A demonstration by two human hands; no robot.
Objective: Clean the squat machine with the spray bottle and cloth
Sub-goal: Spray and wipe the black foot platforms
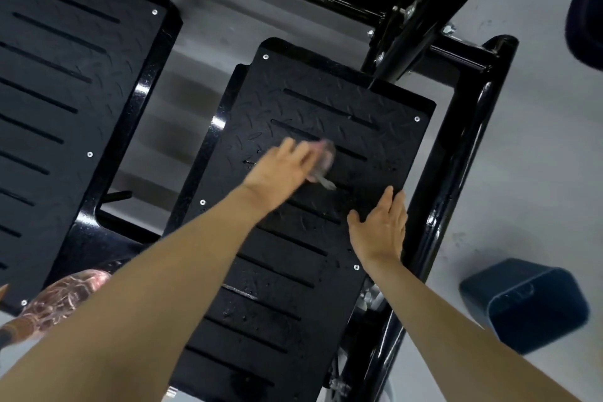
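Squat machine [463, 153] right below us, filling the view from above: glossy black tube frame, and two matte black footplates side by side on the grey floor [538, 140]. Both plates carry a raised diamond tread, rows of long narrow slots and small silver screws [416, 119] along the edges. The left footplate [65, 75] looks dry and even. The right footplate [293, 271] is where we are at work, and it is wet: beads and streaks of liquid [248, 310] catch the light on its near half and around the middle slots.

Our left hand [277, 170] is out over the middle of that right plate, gripping the cloth [326, 157], a pale pinkish-grey bunch pressed on the tread with a loose end poking out beneath the hand. Hand and cloth are smeared by blur, so finer detail of the fingers is lost.

Our right hand [380, 228] is spread flat, fingers straight and together, holding nothing, at the right edge of the same plate just beside the frame tube.

On the floor to the right of the machine lies a dark blue bin [528, 303], tipped with its mouth toward the frame. At the lower left edge sits a shiny pinkish thing [65, 297]; we cannot tell what it is.
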